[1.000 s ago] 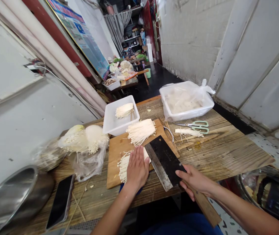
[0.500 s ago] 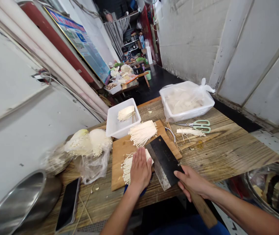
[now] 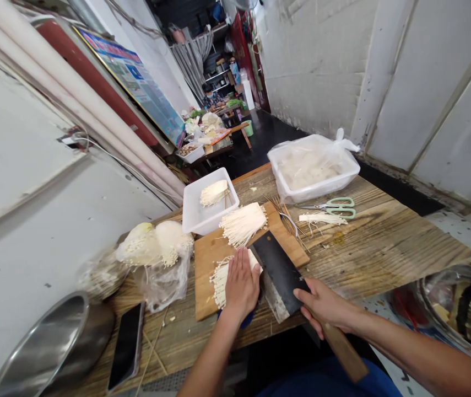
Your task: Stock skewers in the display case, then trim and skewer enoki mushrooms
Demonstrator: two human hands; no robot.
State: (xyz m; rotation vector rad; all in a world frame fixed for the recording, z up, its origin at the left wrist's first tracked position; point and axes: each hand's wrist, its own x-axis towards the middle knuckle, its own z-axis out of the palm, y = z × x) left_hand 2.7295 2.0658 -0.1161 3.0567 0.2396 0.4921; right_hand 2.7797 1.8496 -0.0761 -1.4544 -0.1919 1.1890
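My left hand (image 3: 242, 284) lies flat, fingers together, on a bundle of enoki mushrooms (image 3: 221, 277) at the near end of a wooden cutting board (image 3: 208, 251). My right hand (image 3: 326, 305) grips the wooden handle of a dark cleaver (image 3: 280, 270), whose blade rests against the right side of that bundle. A second enoki bundle (image 3: 243, 222) lies at the board's far end. A white tray (image 3: 195, 212) behind the board holds one more bundle.
Bagged enoki (image 3: 156, 248) lies left of the board, with a phone (image 3: 126, 346) and a steel bowl (image 3: 49, 347) nearer me. A bag-lined white tub (image 3: 313, 171), green scissors (image 3: 334, 207) and loose enoki (image 3: 321, 219) sit at the right. Another steel bowl (image 3: 462, 314) stands off the table's right.
The cleaver blade has slid closer against the bundle under my left hand. The view has shifted slightly, so everything sits a little further right in the picture.
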